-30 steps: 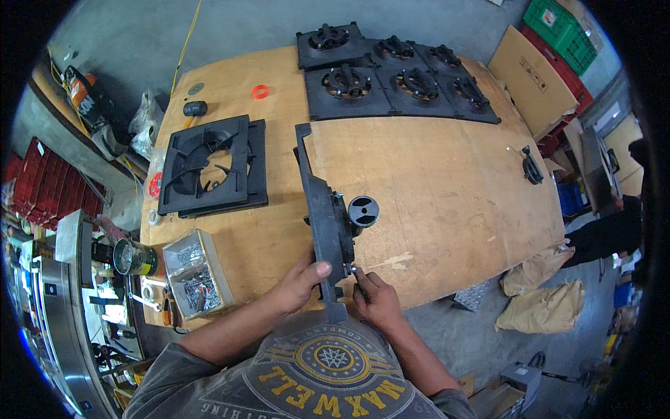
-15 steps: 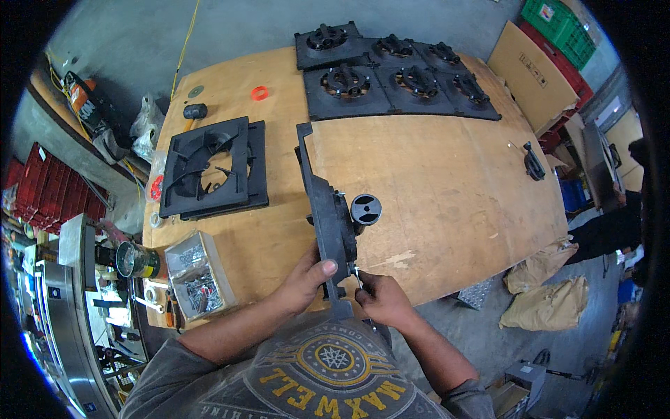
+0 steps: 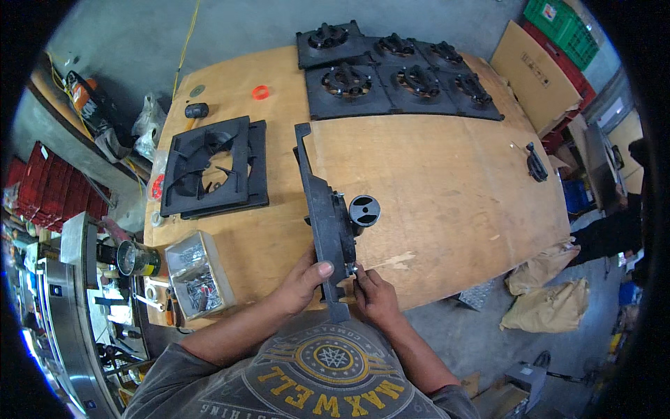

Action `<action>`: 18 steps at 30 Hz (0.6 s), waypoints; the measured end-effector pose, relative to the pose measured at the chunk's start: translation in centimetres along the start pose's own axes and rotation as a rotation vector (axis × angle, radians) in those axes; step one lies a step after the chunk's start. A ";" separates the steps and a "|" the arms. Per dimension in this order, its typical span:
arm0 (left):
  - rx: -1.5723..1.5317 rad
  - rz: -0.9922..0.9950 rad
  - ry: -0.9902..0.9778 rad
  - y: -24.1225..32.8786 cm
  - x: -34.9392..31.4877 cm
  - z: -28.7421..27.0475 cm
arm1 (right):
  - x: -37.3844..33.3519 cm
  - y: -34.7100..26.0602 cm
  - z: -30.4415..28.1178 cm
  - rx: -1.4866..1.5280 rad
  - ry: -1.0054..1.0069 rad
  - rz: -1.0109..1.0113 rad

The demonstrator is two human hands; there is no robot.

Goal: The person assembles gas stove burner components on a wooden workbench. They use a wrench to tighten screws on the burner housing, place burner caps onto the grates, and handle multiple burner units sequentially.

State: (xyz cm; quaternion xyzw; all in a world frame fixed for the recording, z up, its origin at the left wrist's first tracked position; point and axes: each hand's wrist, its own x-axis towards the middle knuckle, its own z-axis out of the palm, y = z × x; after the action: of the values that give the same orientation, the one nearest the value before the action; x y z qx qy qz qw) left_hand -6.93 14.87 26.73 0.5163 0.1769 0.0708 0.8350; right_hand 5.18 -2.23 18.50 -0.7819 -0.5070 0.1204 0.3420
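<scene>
A black cast-iron stove plate [image 3: 322, 209] stands on edge at the table's near side, close to my body. My left hand [image 3: 301, 279] grips its lower part, the thumb over the edge and the fingers hidden behind. A black burner [image 3: 345, 227] is fixed to the plate's right face, with a round slotted end [image 3: 364, 210] sticking out. At the burner's lower end, my right hand [image 3: 375, 295] has its fingers closed around a small silver fastener [image 3: 352, 268]. Its exact shape is partly covered by the fingertips.
Stacked square pan supports [image 3: 209, 167] lie left, near a mallet [image 3: 197, 110] and an orange ring [image 3: 260, 92]. A box of loose hardware [image 3: 199, 276] stands near left. Several plates with burners [image 3: 349, 94] fill the far side. A black burner part [image 3: 536, 164] lies right.
My right hand has turned and shifted slightly up at the fastener, its fingers now more upright. The left hand and plate are almost where they were.
</scene>
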 end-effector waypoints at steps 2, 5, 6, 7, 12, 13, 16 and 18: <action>-0.044 -0.012 0.034 -0.4 -0.2 0.2 | -0.2 -0.2 0.5 -0.017 0.023 -0.003; -0.087 -0.012 0.051 -1.0 -0.3 0.1 | 0.4 -1.7 -0.8 -0.026 -0.048 0.099; -0.098 -0.009 0.047 -0.8 -0.2 0.3 | 0.8 -1.7 -1.1 0.004 -0.088 0.118; -0.048 0.010 0.081 -0.5 -0.2 0.6 | 1.3 -1.5 -1.4 0.034 -0.128 0.138; 0.366 0.217 0.242 0.8 0.1 0.8 | -0.9 2.4 2.0 0.608 -0.133 0.320; 0.418 0.239 0.303 0.9 -0.1 1.0 | -1.8 3.9 3.5 0.742 -0.151 0.391; 0.626 0.426 0.495 2.4 -1.6 1.9 | -2.1 3.1 2.7 0.724 -0.225 0.439; 0.827 0.707 0.599 3.7 -2.4 2.5 | -1.8 2.0 1.7 0.618 -0.256 0.421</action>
State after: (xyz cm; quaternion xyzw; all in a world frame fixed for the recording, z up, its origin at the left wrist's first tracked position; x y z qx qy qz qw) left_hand -7.98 13.74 31.58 0.7822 0.2344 0.4106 0.4059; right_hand 4.83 -3.61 15.63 -0.7077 -0.3142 0.4313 0.4631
